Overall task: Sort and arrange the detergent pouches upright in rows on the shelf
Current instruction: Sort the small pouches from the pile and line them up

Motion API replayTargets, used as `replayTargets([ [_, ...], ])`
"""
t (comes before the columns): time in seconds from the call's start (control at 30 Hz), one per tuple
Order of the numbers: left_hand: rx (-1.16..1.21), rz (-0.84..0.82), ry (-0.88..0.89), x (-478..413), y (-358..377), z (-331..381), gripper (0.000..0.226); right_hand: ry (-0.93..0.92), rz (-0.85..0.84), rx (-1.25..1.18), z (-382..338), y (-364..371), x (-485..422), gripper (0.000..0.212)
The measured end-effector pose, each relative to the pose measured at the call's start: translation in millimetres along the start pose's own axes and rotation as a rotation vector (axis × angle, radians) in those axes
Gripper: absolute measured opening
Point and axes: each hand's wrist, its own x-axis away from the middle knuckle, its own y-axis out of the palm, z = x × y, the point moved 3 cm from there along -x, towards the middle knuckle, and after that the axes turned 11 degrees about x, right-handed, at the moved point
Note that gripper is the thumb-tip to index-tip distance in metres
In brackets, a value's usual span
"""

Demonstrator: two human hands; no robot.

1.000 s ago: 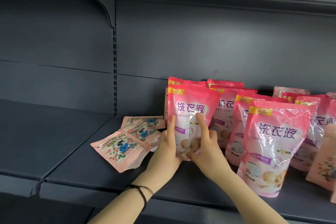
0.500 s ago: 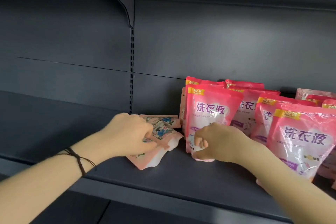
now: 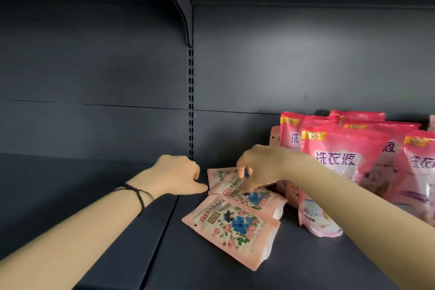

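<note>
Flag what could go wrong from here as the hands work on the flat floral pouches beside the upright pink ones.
1. The right hand has fingers on the middle floral pouch, which overlaps with the front floral pouch; lifting it may drag that one toward the shelf edge.
2. The right forearm crosses the nearest upright pink pouch and could topple it.

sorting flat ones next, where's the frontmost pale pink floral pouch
Head view, lower centre: the frontmost floral pouch lies flat on the dark grey shelf, before a second floral pouch, left of the upright bright pink pouches.
</note>
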Motion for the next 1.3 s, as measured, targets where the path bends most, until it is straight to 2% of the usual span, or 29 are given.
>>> replayTargets([
  [0.1,0.039,-0.068,0.000,-38,7,-10,0.050,0.036,-0.077,0.015,5,-1,-40,0.039],
  [0.23,0.077,-0.151,-0.043,-75,23,-26,0.063,0.066,-0.163,0.005,16,4,-84,0.044],
  [0.43,0.275,-0.159,-0.019,-107,48,-27,0.050,0.077,-0.179,-0.021,25,21,-133,0.043],
  [0.5,0.327,-0.116,-0.005,-115,54,-24,0.043,0.078,-0.194,-0.032,27,27,-144,0.043],
  [0.63,0.591,0.027,0.033,-126,58,-20,0.009,0.085,-0.208,-0.052,31,35,-152,0.043],
  [0.67,0.638,0.044,0.054,-127,57,-19,0.006,0.085,-0.210,-0.050,31,37,-153,0.042],
  [0.73,0.700,0.106,0.103,-127,50,-20,0.014,0.085,-0.198,-0.066,33,39,-153,0.035],
  [0.83,0.754,0.230,0.145,-121,28,-27,0.024,0.105,-0.093,-0.207,38,34,-153,0.016],
  [0.93,0.867,0.353,0.144,-111,7,-35,0.019,0.119,0.041,-0.296,41,18,-152,0.020],
  [1.0,0.990,0.417,0.099,-105,0,-45,0.014,0.152,0.136,-0.360,43,11,-148,0.031],
  [1.07,1.175,0.443,0.019,-95,1,-57,0.017,0.197,0.238,-0.472,46,9,-144,0.025],
  [1.17,1.359,0.443,-0.075,-83,14,-68,0.024,0.277,0.395,-0.737,48,8,-136,0.016],
  [1.3,1.451,0.452,-0.071,-75,20,-59,0.010,0.323,0.460,-1.188,37,10,-127,0.016],
])
